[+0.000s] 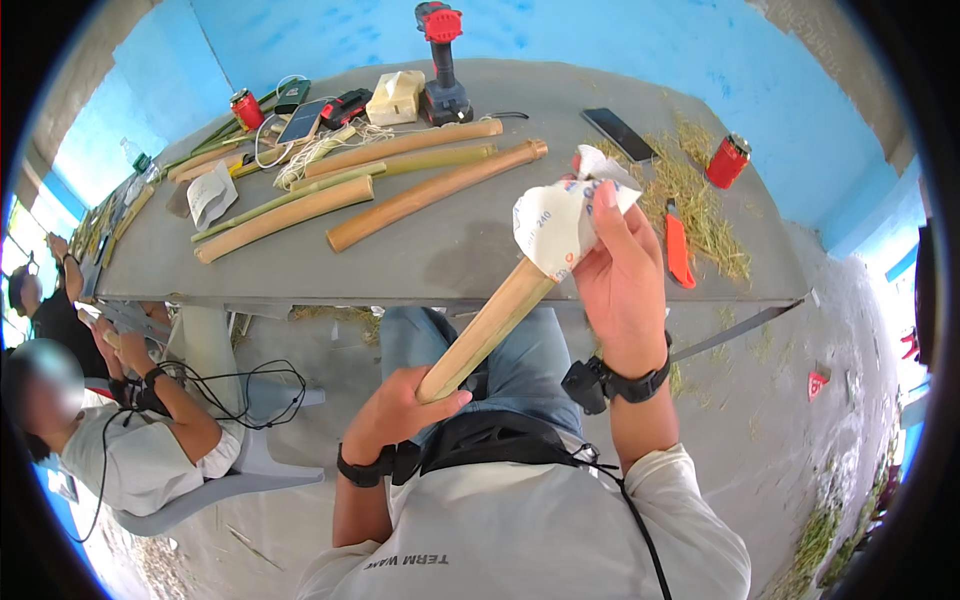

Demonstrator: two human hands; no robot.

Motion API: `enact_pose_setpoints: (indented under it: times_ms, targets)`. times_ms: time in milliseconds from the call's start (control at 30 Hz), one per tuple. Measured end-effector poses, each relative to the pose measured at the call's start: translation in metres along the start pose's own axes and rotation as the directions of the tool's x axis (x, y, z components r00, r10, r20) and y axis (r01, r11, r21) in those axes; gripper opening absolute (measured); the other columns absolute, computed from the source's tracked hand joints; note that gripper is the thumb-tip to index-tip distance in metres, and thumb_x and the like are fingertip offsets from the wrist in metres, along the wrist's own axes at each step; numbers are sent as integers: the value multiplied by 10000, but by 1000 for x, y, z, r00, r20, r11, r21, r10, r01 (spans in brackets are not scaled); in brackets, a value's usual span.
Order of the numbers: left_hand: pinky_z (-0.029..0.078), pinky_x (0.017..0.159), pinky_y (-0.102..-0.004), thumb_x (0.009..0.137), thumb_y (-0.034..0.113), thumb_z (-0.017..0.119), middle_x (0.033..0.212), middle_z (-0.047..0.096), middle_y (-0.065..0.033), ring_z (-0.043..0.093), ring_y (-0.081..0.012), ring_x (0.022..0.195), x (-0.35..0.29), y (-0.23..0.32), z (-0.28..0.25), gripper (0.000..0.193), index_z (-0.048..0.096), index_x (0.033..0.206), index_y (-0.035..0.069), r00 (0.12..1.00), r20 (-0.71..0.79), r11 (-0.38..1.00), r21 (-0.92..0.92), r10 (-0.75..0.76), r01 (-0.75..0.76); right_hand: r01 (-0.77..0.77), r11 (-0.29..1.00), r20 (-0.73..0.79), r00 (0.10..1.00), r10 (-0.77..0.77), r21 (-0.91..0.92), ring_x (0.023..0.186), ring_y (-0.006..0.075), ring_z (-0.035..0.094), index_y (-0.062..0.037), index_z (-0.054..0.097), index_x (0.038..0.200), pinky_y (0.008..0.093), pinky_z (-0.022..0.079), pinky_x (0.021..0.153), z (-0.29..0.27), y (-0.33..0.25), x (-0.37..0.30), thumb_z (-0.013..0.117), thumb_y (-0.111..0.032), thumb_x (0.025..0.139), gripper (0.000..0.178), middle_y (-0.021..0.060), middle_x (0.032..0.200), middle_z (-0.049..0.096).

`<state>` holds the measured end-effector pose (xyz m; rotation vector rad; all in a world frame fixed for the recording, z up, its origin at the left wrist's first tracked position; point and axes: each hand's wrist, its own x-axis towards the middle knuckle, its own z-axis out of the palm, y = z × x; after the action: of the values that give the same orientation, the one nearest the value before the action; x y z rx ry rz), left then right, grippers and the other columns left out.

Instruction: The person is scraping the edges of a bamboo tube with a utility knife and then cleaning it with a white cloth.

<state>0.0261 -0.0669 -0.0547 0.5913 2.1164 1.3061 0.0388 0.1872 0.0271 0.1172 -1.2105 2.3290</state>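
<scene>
A pale bamboo stick [488,328] slants up and to the right above my lap. My left hand [400,408] is closed round its lower end. With my right hand [622,275] I grip a white sheet of sandpaper [553,228], printed on its back, folded over the stick's upper end. That end of the bamboo is hidden under the sheet. Beyond it on the table lie several cut bamboo lengths, the closest a brown bamboo pole [435,197]. An orange utility knife [679,245] rests right of my right hand.
The grey table [460,265] carries a red and black cordless drill [443,65], a phone [617,134], a red can [728,161], bamboo shavings [715,215], a tissue pack [396,97] and another sandpaper sheet [211,195]. A seated person [150,450] works at the left, near black cables.
</scene>
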Motion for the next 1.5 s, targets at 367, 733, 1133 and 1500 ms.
enact_pose_setpoints:
  times_ms: [367,733,1133,1500]
  targets:
    - [482,605,-419,871,306,743,739,626,-192,593,-434,717,13,9,18,318,585,889,30,882,-397,933,339,255,-117,-227,966,-16,973,230,125,1022,203,650,-52,550,1274,386,541,897,4,26,-6,536,-280,1049,321,68,1099,650]
    - [507,636,-449,859,235,737,814,661,-190,640,-423,760,15,10,49,268,582,979,52,843,-424,908,386,331,-162,-64,998,-96,993,62,-19,989,166,635,-29,537,1294,335,529,837,17,15,-24,559,-290,1041,363,65,1072,638]
    - [506,642,-464,858,206,714,867,679,-164,653,-399,788,16,-3,41,260,575,1029,68,776,-514,886,448,366,-121,-362,929,111,929,353,77,1037,158,641,-7,554,1236,321,506,905,18,51,-43,572,-320,1039,370,70,1110,660]
    - [501,660,-491,866,233,714,878,673,-195,643,-426,809,23,-18,45,271,583,1043,76,847,-429,918,364,314,-156,-88,993,48,995,92,-74,924,204,683,-47,586,1167,354,555,797,-6,-3,-5,520,-321,1058,302,88,1020,687]
